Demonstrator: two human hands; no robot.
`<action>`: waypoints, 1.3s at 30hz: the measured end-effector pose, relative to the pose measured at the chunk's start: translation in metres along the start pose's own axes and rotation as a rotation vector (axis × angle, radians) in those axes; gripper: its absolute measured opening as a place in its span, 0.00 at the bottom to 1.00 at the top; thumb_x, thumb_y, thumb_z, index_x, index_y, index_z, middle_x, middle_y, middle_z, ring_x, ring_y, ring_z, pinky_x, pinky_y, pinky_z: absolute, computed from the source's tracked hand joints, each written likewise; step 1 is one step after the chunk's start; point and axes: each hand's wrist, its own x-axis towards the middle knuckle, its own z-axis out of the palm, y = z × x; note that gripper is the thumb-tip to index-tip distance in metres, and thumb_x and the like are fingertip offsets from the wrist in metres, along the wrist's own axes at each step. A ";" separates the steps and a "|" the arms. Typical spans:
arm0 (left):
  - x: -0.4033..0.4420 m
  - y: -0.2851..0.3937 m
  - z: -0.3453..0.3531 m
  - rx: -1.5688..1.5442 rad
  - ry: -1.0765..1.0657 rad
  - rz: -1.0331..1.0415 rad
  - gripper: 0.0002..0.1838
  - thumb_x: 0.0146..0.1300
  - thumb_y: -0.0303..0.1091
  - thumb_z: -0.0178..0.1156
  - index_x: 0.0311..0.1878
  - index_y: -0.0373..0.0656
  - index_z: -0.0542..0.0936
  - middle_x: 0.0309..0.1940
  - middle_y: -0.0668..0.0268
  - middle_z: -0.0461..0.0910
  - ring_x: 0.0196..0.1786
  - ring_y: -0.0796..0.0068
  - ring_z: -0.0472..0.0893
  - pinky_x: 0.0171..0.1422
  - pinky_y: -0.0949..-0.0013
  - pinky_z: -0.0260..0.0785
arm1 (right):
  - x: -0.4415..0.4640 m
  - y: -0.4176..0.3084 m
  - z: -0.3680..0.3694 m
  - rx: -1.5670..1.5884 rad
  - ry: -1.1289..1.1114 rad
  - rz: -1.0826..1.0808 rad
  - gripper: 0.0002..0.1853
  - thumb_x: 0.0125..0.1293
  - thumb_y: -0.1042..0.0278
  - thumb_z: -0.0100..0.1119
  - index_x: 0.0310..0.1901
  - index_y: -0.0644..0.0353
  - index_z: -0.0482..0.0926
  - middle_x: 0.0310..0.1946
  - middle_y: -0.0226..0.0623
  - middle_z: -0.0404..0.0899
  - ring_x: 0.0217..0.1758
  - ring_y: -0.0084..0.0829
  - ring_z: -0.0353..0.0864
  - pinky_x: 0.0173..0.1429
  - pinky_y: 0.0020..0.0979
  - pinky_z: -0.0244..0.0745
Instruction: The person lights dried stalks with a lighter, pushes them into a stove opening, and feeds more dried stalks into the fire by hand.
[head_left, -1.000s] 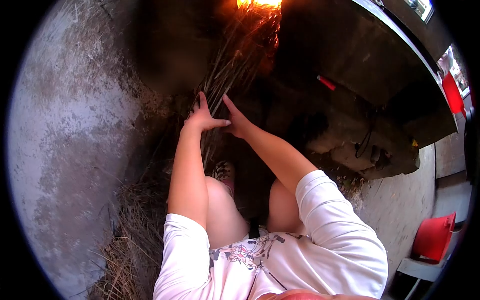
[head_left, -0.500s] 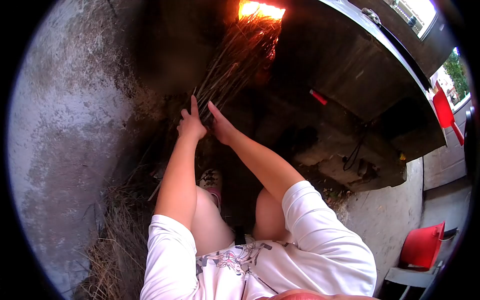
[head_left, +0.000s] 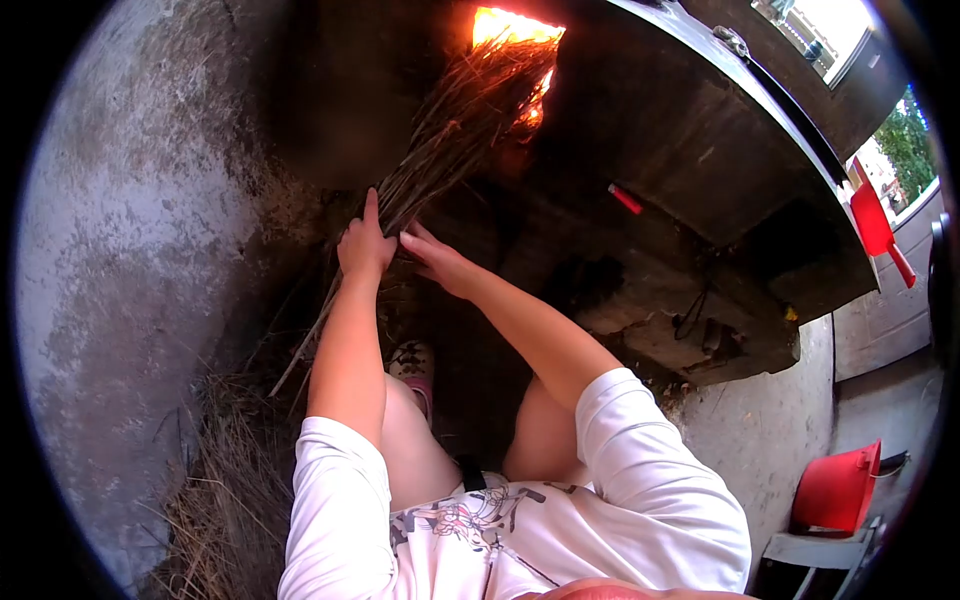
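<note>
Rough grey wall (head_left: 130, 210) with pale, flaking patches fills our left, and a dark, sooty stove block (head_left: 690, 140) curves away on our right. Our white shirt (head_left: 620, 510) bears a printed line drawing in which we can read no words.

Between our hands and the fire (head_left: 515, 28) lies a bundle of dry stalks (head_left: 435, 150), its long axis slanting from lower left to upper right, its far end in the glowing opening, some near ends sticking out past our left wrist. Our left hand (head_left: 367, 247) curls round it, forefinger stretched along the stalks. Our right hand (head_left: 440, 262) has its fingers reaching toward the bundle; whether they pinch it, we cannot tell.

Loose straw (head_left: 230, 490) heaps beside our left arm, and our shoe (head_left: 412, 362) sits below the hands. To the right are a small red object (head_left: 625, 199), a red scoop (head_left: 872, 218) and a red bucket (head_left: 838, 488) on a pale stool (head_left: 818, 550). Our left forearm hides part of the stalks' lower ends.
</note>
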 end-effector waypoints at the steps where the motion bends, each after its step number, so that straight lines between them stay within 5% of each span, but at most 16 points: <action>1: 0.000 -0.002 0.000 -0.003 0.002 -0.002 0.48 0.49 0.40 0.63 0.70 0.62 0.46 0.47 0.51 0.73 0.49 0.54 0.75 0.53 0.58 0.68 | -0.008 0.002 -0.004 -0.154 0.033 0.014 0.47 0.57 0.33 0.50 0.70 0.52 0.44 0.67 0.36 0.55 0.72 0.33 0.48 0.71 0.36 0.41; 4: 0.002 -0.009 0.000 -0.020 0.030 0.048 0.47 0.49 0.39 0.63 0.70 0.62 0.46 0.45 0.51 0.73 0.48 0.53 0.75 0.52 0.57 0.68 | -0.019 0.029 -0.046 -0.463 -0.086 0.137 0.48 0.56 0.33 0.51 0.69 0.54 0.47 0.68 0.40 0.53 0.71 0.36 0.50 0.70 0.34 0.46; 6: 0.003 -0.009 -0.004 -0.036 -0.036 0.027 0.47 0.50 0.39 0.63 0.70 0.61 0.46 0.46 0.52 0.73 0.48 0.53 0.75 0.51 0.57 0.69 | -0.036 0.029 -0.078 -0.951 -0.239 0.312 0.51 0.50 0.29 0.53 0.69 0.53 0.47 0.69 0.43 0.47 0.71 0.43 0.49 0.71 0.36 0.48; 10: 0.003 -0.012 -0.004 -0.025 0.005 0.051 0.47 0.51 0.38 0.62 0.70 0.61 0.46 0.45 0.52 0.73 0.48 0.53 0.75 0.50 0.57 0.69 | -0.063 0.061 -0.165 -1.445 -0.319 0.785 0.46 0.53 0.29 0.49 0.69 0.47 0.50 0.70 0.36 0.46 0.72 0.43 0.47 0.71 0.42 0.47; 15: 0.003 -0.014 -0.002 -0.015 0.086 0.075 0.46 0.52 0.38 0.63 0.70 0.61 0.46 0.44 0.54 0.73 0.48 0.54 0.74 0.51 0.57 0.69 | -0.086 0.072 -0.229 -1.334 -0.066 0.734 0.45 0.56 0.29 0.44 0.69 0.49 0.50 0.70 0.37 0.46 0.72 0.42 0.46 0.71 0.42 0.46; 18: 0.005 -0.015 0.000 0.017 0.117 0.097 0.46 0.53 0.37 0.62 0.71 0.63 0.45 0.46 0.54 0.73 0.46 0.56 0.76 0.45 0.57 0.71 | -0.100 0.063 -0.227 -1.360 -0.042 0.671 0.43 0.57 0.29 0.42 0.68 0.50 0.52 0.69 0.39 0.47 0.71 0.42 0.48 0.71 0.41 0.47; 21: -0.004 -0.008 -0.011 -0.024 0.104 0.082 0.46 0.52 0.38 0.63 0.70 0.62 0.47 0.44 0.56 0.73 0.49 0.56 0.73 0.51 0.56 0.68 | -0.113 0.035 -0.196 -1.379 -0.092 0.682 0.42 0.58 0.30 0.42 0.67 0.52 0.54 0.69 0.41 0.50 0.70 0.42 0.51 0.70 0.40 0.49; 30: -0.001 -0.010 -0.010 -0.004 0.095 0.082 0.45 0.52 0.38 0.63 0.70 0.61 0.47 0.44 0.55 0.73 0.48 0.56 0.74 0.50 0.57 0.69 | -0.117 0.032 -0.196 -1.370 -0.084 0.602 0.41 0.60 0.32 0.42 0.66 0.53 0.56 0.67 0.42 0.53 0.68 0.43 0.55 0.68 0.41 0.54; 39: -0.001 -0.010 -0.007 -0.014 0.122 0.095 0.46 0.52 0.38 0.64 0.70 0.61 0.48 0.41 0.56 0.74 0.48 0.56 0.74 0.48 0.57 0.69 | -0.116 0.051 -0.219 -1.396 -0.067 0.663 0.43 0.57 0.29 0.42 0.67 0.51 0.54 0.69 0.39 0.49 0.71 0.42 0.49 0.71 0.39 0.48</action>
